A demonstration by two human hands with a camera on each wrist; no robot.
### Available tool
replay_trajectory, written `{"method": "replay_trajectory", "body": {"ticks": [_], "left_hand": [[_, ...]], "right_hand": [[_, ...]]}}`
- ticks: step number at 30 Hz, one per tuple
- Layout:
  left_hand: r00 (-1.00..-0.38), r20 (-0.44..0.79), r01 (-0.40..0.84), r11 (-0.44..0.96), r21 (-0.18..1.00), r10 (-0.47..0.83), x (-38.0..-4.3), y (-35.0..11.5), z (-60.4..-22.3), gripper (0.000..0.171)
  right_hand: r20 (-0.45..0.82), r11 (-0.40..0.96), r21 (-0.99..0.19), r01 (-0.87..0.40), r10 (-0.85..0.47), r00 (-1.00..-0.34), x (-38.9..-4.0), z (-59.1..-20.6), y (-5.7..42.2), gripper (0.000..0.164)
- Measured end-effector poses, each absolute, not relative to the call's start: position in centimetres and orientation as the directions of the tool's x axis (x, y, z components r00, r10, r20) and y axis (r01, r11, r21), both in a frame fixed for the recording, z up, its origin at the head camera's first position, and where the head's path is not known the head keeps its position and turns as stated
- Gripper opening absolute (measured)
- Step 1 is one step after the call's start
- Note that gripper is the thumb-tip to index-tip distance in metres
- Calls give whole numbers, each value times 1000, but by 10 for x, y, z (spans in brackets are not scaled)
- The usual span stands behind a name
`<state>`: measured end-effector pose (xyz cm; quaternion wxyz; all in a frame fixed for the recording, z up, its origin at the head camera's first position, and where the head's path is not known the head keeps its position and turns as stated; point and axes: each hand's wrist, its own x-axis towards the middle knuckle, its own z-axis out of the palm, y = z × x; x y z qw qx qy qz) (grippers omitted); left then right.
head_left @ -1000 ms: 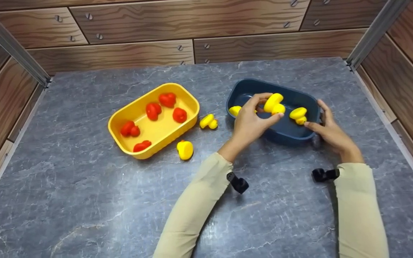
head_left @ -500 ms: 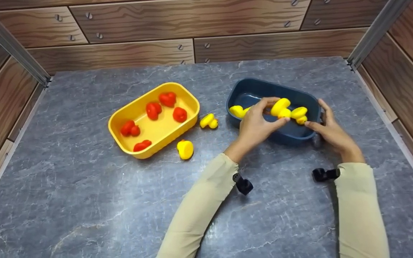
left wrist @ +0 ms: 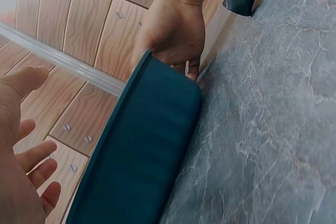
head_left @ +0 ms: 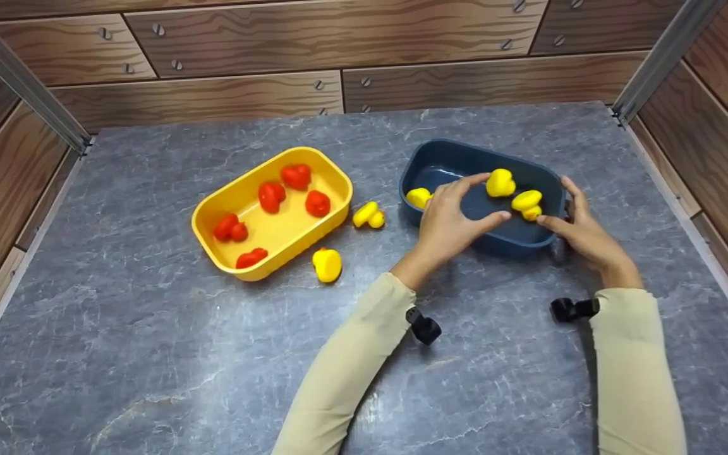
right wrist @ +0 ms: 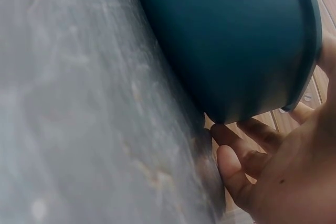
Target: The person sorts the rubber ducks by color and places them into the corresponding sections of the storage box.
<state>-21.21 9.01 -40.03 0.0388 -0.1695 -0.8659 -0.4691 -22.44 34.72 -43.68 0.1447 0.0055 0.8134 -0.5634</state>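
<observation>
My left hand (head_left: 449, 218) is over the dark blue bin (head_left: 446, 165) in the head view, thumb and index finger spread apart and nothing between them. Just beyond those fingertips, a yellow rubber duck (head_left: 500, 183) is in the bin area, apart from the hand. Another yellow duck (head_left: 527, 203) lies at the bin's right end, and a yellow shape (head_left: 418, 197) at its left end is partly hidden by my left hand. My right hand (head_left: 585, 234) grips the bin's right end, thumb at the rim; in the right wrist view its fingers (right wrist: 252, 145) touch the outer wall.
Left of the dark bin stands a yellow bin (head_left: 212, 254) with several red duck-like toys (head_left: 270, 196) inside. Two yellow ducks lie on the grey marbled table (head_left: 149, 354) between the bins: one duck (head_left: 369, 215) and a nearer duck (head_left: 327, 265). Wood-patterned walls (head_left: 244, 44) enclose the table.
My left hand moved right over the dark bin with a yellow duck, then let go of it; its thumb and finger are now spread. The right hand stayed on the bin's end.
</observation>
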Motion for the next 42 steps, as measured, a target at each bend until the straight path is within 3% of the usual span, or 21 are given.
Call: {"method": "replay_trajectory", "body": {"ticks": [12,42], "left_hand": [[-917,275,392,529,753,289,-213,59,-399,66],[-952,256,304,629,716,168,-234,-32,-402,64]], "right_hand": [[-273,361,-910,204,-152,-950,-226,-436,346,93],[-273,317,-923,218,-140,-952,-226,-438,349,92]]}}
